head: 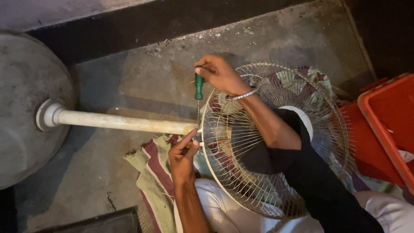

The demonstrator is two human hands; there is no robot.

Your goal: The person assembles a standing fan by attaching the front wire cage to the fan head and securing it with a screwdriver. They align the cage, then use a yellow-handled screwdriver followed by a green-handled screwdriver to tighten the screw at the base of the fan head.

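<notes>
**At the fan's rim: screwdriver held upright, both hands busy**

At the edge of the wire fan guard (276,138), held in the right hand (220,73): a screwdriver with green handle (199,86), fingers closed around its top, shaft pointing straight down to the rim. Worn on that wrist, a thin silver bracelet (243,95); forearm stretched across the guard, dark sleeve above the elbow.

Just under the tip, the left hand (183,153), pinched narrow, thumb and forefinger pressed at the place where rim and pole meet. What was pinched between them, too small to tell.

Lying flat on the floor, the white pole (125,122), touching the guard at one end and joined at the other to a round grey base (26,108), turned on its side at far left.

Under the guard and the hands, a striped cloth (153,172) in green and dark red, spread on a stained concrete floor (172,73). Near the guard on the right, a red plastic crate (388,125). Below, knees in white trousers.
</notes>
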